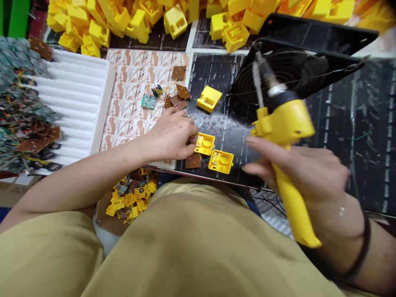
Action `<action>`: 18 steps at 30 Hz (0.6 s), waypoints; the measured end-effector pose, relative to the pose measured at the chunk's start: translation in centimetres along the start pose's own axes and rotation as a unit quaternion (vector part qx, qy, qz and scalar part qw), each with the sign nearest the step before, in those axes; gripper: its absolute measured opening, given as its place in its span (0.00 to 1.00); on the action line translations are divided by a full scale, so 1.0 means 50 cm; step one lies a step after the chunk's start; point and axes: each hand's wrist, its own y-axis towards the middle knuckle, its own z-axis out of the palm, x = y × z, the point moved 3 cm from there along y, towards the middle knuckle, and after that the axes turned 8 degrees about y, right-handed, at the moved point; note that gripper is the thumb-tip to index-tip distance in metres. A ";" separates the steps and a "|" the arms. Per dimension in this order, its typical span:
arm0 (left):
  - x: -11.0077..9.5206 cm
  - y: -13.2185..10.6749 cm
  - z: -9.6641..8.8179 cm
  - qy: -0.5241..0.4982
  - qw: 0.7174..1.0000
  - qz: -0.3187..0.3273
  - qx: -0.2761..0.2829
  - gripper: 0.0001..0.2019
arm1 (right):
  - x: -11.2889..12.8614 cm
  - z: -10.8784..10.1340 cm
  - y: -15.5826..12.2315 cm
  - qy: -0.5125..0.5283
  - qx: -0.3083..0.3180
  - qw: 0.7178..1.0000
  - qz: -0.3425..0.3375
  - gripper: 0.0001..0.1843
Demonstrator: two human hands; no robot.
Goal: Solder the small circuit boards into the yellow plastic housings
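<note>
My right hand [305,173] grips a yellow soldering gun [286,136] by its handle, its metal tip pointing up and away over the black mat [340,123]. My left hand [171,134] rests on the mat's edge, fingers curled and pinching at a small yellow plastic housing [204,144]. A second open yellow housing [220,161] lies just right of it, joined by thin wires to a brown circuit board [193,161]. A closed yellow case [209,98] sits farther back on the mat.
A black fan [291,70] leans at the back right. Heaps of yellow housings [139,20] line the far edge. A white ridged tray [77,95] and a pile of wired boards [21,111] lie left. More yellow parts [131,198] sit in a box by my lap.
</note>
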 end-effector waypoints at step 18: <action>0.017 -0.069 0.033 -0.106 0.980 0.028 -0.164 0.19 | -0.110 0.175 0.135 -0.007 0.074 0.994 -0.080 0.14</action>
